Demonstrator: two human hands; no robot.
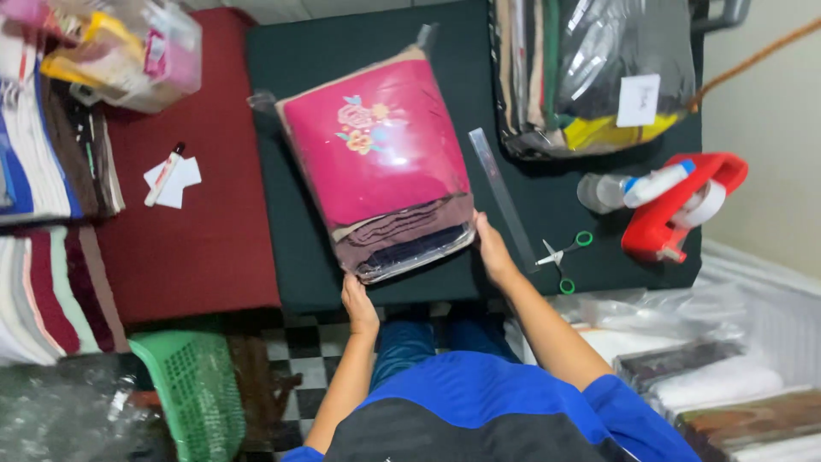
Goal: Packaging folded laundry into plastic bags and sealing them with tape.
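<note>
A clear plastic bag of folded cloth [380,162] lies tilted on the dark table [299,239]. Its top piece is pink with an embroidered flower, with brown and dark layers beneath. My left hand [359,304] grips the bag's near left corner. My right hand [493,248] holds the near right corner. Both hands press the open end at the table's front edge.
A clear ruler [500,192] and green-handled scissors [564,255] lie right of the bag. A red tape dispenser [680,205], a white bottle [633,186] and a bag of cloth [590,68] stand farther right. A red table [197,248], a marker [164,174], cloth stacks [43,291] and a green basket [197,389] are on the left.
</note>
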